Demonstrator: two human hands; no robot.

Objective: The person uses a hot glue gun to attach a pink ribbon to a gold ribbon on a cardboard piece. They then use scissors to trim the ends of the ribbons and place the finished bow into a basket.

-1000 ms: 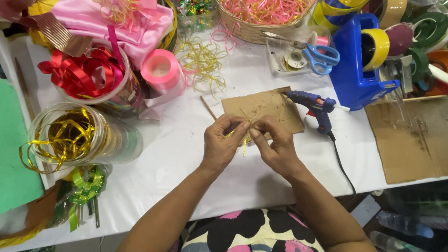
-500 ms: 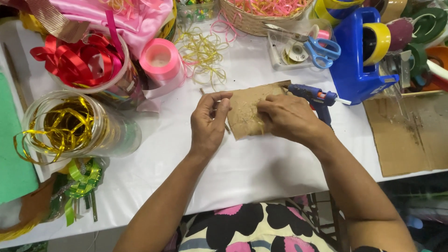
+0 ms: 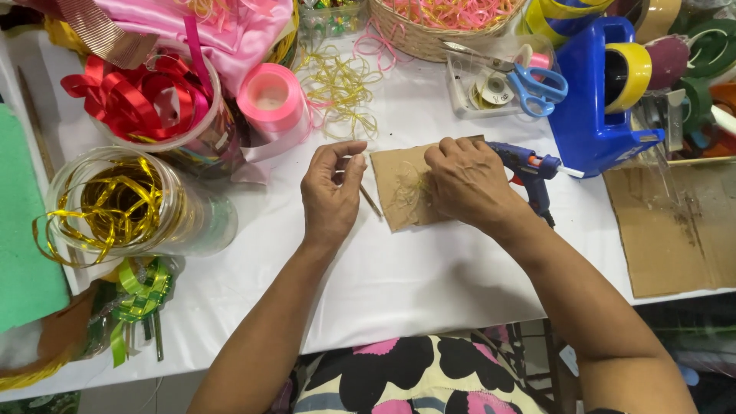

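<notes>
Brown cardboard piece (image 3: 399,188) lies flat on the white surface (image 3: 399,284) near the middle of the frame, with a tangle of thin yellow-gold strands (image 3: 414,192) on it. The right hand (image 3: 469,182) presses down on the cardboard's right part, fingers bent over the strands; whether it pinches any of them I cannot tell. The left hand (image 3: 331,195) sits just left of the cardboard, its grip closed in a pinch of thumb and forefinger on a thin wooden stick (image 3: 369,201) that slants along the cardboard's left edge.

Just right of the right hand lies a blue glue gun (image 3: 529,170), its cord running toward the lower edge of the surface. Above it, in the upper right, stands a blue tape dispenser (image 3: 590,115) with a yellow roll, and beside that a clear tray with blue-handled scissors (image 3: 537,86). A larger brown cardboard sheet (image 3: 675,230) lies at the right edge.

Above the hands, loose gold ribbon curls (image 3: 341,92) are strewn below a wicker basket (image 3: 429,38) of pink strips. Up and to the left stands a pink ribbon spool (image 3: 270,98), then a clear tub of red ribbon (image 3: 130,100), and at mid-left a clear jar of gold ribbon (image 3: 115,207). Green foam (image 3: 23,230) fills the far left edge.
</notes>
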